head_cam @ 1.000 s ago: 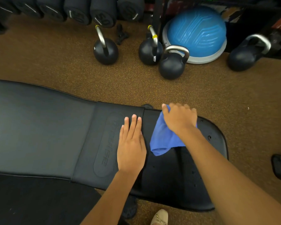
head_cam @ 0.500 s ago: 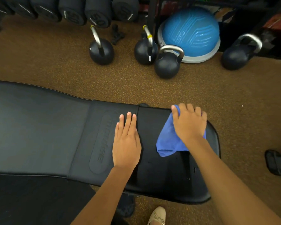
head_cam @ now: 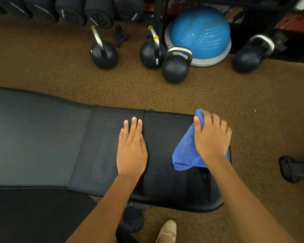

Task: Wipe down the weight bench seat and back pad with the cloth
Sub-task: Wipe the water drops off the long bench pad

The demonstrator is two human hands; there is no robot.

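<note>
Both hands on the bench (head_cam: 42, 137): left hand (head_cam: 132, 151) lies flat, right hand (head_cam: 211, 137) grips the cloth (head_cam: 184, 153)

Crumpled blue cloth (head_cam: 184, 153) sits at the right end of the black seat (head_cam: 165, 183); the back pad (head_cam: 33, 137) lies flat, stretching left.

The cloth (head_cam: 184, 153) was blue — the bench seat (head_cam: 168, 155) and back pad (head_cam: 39, 137) black. The floor (head_cam: 253, 95) was brown, yellow-flecked — the dome (head_cam: 199, 33) blue, grey-rimmed.

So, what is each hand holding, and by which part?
The cloth, by its far end, in the right hand; the left hand holds nothing, flat on the bench.
</note>
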